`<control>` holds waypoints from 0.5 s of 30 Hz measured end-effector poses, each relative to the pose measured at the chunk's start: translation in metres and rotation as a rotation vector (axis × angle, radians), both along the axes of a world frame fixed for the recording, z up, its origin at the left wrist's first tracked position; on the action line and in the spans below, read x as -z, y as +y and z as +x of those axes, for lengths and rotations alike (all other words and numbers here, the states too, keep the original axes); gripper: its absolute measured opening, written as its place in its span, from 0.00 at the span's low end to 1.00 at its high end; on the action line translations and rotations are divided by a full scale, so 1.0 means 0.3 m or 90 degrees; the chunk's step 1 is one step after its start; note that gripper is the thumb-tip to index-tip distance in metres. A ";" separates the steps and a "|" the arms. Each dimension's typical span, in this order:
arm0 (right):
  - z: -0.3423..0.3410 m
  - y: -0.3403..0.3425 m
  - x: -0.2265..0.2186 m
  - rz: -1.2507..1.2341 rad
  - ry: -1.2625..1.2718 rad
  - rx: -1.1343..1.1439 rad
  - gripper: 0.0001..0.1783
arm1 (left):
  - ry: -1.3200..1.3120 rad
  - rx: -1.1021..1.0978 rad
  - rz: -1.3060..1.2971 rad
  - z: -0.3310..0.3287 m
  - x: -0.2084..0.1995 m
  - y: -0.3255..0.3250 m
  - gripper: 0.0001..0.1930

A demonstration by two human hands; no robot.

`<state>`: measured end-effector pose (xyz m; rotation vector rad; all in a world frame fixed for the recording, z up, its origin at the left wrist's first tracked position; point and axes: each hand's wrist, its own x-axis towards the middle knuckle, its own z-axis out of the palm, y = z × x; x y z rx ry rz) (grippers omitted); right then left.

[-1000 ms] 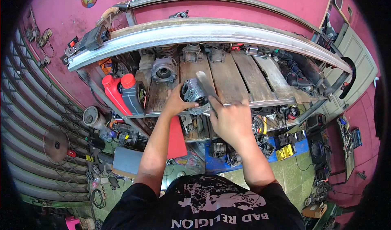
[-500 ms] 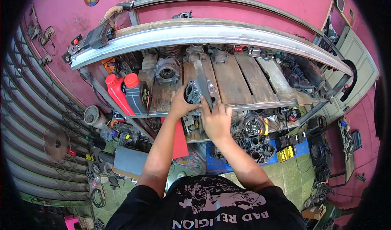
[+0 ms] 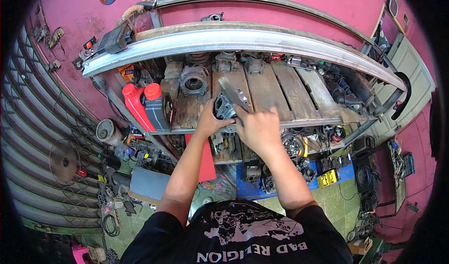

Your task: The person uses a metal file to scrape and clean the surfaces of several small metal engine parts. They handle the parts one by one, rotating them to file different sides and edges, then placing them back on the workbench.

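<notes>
i have the left hand (image 3: 210, 121) gripping a grey metal engine part (image 3: 225, 108), its fingers on the far-left side and its thumb across the near side. the part sits right between my two hands, above the front edge of the bench (image 3: 270, 98); i can't tell whether it rests on that edge. the right hand (image 3: 260, 127) is closed around the near end of a flat file (image 3: 232, 93), index finger stretched along the bar, and whatever it wraps is hidden from me. the file slants away from these fingers, up and to the left across the part, its pale tip out past the part's far side; how firmly it touches, i can't make out.

just beyond the left fingers a larger finned casting (image 3: 195, 82) stands on the planks. below the left hand, toward the body, i see a red panel (image 3: 201, 163). off to the left of those fingers stand a red bottle (image 3: 136, 106) and a dark grey bottle (image 3: 159, 110) with a red cap, side by side. farther beyond the file's tip are two smaller castings (image 3: 227, 62). well to the right of the right fingers lies a heap of dark parts (image 3: 345, 90). past everything, a metal beam (image 3: 243, 38) crosses in front of a pink wall (image 3: 280, 12).
</notes>
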<state>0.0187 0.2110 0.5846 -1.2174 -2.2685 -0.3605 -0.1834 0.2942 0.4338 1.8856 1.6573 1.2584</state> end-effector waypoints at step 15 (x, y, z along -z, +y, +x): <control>-0.014 -0.233 0.198 0.051 -0.075 0.068 0.27 | -0.008 0.012 0.014 -0.032 0.034 0.013 0.58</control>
